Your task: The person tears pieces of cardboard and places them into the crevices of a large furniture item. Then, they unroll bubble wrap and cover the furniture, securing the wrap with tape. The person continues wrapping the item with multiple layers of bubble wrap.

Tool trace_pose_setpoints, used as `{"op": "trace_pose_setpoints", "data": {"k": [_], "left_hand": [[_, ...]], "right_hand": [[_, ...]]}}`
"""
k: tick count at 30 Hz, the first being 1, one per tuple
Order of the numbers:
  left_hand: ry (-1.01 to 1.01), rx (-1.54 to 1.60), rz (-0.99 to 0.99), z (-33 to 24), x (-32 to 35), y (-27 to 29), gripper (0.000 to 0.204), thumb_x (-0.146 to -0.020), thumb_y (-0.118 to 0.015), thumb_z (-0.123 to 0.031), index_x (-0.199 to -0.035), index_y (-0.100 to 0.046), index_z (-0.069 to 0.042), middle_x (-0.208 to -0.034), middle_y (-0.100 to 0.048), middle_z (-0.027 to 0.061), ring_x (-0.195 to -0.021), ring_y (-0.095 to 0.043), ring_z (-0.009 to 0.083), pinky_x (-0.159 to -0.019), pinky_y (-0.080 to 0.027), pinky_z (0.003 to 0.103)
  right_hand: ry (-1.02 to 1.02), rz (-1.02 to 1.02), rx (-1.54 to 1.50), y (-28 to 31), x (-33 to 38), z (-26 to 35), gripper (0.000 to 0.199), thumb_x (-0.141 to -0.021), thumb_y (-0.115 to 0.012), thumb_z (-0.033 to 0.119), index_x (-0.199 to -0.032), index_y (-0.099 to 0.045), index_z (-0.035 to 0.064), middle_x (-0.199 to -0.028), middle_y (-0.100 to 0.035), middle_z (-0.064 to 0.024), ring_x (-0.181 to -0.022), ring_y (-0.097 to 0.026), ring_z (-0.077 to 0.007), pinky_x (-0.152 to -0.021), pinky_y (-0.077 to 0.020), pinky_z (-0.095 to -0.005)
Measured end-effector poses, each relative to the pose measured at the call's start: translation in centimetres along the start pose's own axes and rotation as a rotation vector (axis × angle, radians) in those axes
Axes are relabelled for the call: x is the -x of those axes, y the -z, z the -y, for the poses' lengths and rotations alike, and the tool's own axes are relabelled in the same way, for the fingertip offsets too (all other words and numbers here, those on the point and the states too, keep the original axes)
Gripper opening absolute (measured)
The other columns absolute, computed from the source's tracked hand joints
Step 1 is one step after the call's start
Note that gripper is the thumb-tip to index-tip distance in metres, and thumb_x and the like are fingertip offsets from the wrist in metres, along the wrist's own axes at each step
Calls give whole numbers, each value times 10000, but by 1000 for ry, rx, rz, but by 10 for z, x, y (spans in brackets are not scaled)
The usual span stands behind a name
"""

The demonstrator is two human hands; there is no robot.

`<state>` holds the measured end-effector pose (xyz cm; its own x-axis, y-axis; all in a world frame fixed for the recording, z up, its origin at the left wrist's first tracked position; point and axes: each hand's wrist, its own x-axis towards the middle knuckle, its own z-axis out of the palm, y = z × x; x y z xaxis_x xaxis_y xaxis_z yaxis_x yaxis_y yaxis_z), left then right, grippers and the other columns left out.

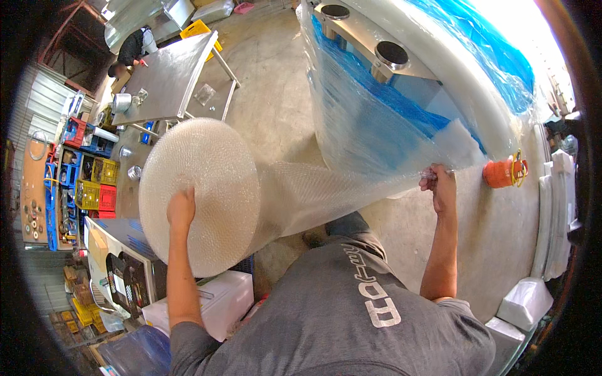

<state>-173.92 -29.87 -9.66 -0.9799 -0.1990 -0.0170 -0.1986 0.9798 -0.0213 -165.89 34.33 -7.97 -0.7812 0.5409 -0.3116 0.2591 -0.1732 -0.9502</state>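
Note:
A big roll of clear bubble wrap [219,163] stands at my left, its round end facing up toward me. My left hand [182,210] is closed at the middle of that end, its fingertips sunk into the core and hidden. From the roll a loose, twisted length of bubble wrap [313,191] stretches across to the right. My right hand [441,188] grips its gathered edge in a fist. Just beyond that hand is a large metal unit [414,72], covered partly in blue film, white foam and clear wrap, with two round black-topped metal fittings [392,54] showing.
An orange round container [498,173] with a yellow handle stands right of my right hand. A metal table [166,75] is at far left, with another person [133,50] bent beside it. Crates [103,170], a white box [229,297] and cartons crowd the left; wrapped long pieces [560,213] lie at right.

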Motion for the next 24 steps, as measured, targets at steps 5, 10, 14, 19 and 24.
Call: {"op": "trace_pose_setpoints", "data": {"k": [5,10,14,19,24], "left_hand": [[-250,14,-38,52,-18,-85,708,-1000,-437,-563,-1168,-609,103,-1094,-656,307,-1059,-598,480,-988,-429,540],[-36,72,226,-12,-72,-64,744,-980,-436,-629,-1080,-570,96,-1087,-642,341,-1063,-598,497,-942,-440,551],[-41,191,292,-57,-143,-44,746,-983,-426,-641,-1127,-516,86,-1097,-630,360,-1066,-602,505,-916,-453,552],[-104,237,375,-119,-248,-17,811,-981,-420,-662,-1229,-494,107,-1183,-607,364,-1144,-594,482,-978,-448,526],[-186,221,327,-172,-375,31,760,-949,-477,-689,-1035,-537,63,-1027,-608,302,-1017,-609,360,-900,-461,464]], "right_hand": [[145,-39,-110,-3,-7,-22,143,-906,-624,166,-909,-612,23,-782,-617,-75,-630,-591,-178,-557,-479,-319],[143,-135,-205,5,-11,-42,94,-877,-664,115,-922,-606,57,-834,-571,-38,-702,-540,-154,-588,-452,-307],[90,-324,-273,12,-6,-62,229,-815,-702,50,-1013,-591,76,-877,-596,-36,-757,-560,-180,-636,-478,-324],[-69,-557,-274,22,7,-77,179,-822,-698,43,-972,-608,79,-856,-609,-33,-722,-574,-173,-599,-471,-317],[-29,-426,-295,16,15,-71,336,-811,-710,7,-1107,-556,55,-899,-636,-80,-740,-605,-218,-618,-507,-350]]}}
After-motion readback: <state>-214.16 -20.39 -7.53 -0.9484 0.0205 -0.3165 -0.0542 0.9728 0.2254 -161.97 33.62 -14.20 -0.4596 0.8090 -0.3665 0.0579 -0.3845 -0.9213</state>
